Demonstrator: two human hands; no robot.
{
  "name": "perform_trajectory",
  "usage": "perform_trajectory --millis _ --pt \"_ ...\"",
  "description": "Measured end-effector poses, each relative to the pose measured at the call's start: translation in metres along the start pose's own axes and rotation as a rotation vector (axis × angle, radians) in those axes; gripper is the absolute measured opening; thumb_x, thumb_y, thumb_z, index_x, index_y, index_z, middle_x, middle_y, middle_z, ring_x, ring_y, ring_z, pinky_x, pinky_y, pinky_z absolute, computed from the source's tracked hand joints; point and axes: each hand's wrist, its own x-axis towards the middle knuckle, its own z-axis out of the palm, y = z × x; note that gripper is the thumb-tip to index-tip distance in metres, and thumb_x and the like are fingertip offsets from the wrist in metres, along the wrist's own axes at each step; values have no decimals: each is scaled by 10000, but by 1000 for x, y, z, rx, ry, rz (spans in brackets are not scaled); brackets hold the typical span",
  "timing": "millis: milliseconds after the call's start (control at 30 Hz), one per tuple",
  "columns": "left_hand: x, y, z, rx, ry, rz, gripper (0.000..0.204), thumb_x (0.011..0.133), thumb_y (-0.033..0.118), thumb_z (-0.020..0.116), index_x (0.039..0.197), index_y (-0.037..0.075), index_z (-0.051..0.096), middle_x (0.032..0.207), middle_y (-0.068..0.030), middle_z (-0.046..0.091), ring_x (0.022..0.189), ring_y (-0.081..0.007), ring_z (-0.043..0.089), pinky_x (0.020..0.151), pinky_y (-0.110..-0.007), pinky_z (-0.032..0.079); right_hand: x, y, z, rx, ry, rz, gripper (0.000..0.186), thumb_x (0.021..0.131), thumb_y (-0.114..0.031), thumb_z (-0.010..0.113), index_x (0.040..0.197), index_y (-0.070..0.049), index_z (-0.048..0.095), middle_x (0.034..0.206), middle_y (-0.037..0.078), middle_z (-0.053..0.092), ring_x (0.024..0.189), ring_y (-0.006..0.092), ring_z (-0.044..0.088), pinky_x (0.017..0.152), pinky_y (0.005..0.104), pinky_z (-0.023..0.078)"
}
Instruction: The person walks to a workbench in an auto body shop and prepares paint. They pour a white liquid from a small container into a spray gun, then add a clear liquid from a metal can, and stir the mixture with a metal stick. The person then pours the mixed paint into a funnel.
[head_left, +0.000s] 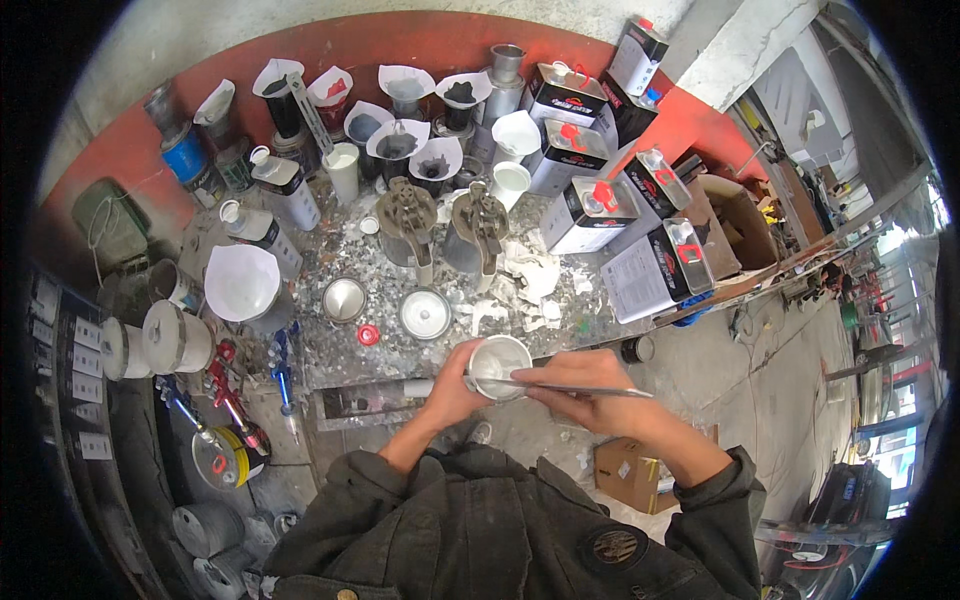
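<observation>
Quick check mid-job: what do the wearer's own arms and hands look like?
Left hand and right hand are ungloved. The left sleeve and right sleeve are dark, loose and wide-ended, matching the jacket, which has a round patch.

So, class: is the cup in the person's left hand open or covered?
Open: no lid covers the cup, and its pale inside shows from above.
</observation>
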Motion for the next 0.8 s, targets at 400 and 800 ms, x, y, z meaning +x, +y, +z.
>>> perform_trajectory --millis 400,800 --pt "7 10 17 92 102 -11 867 611 59 941 1378 75 537 1402 -145 534 1347 -343 515 1119 -417 436 -26 19 21 37 132 190 309 929 -100 737 1236 -96 703 814 97 672 693 257 669 613 359 513" --pt "9 7 29 77 81 38 877 595 41 923 1381 71 535 1357 -135 566 1322 -361 530 1123 -444 430 -29 33 29 113 307 471 150 990 -107 695 1124 -40 683 881 9 661 742 81 583 653 254 467"
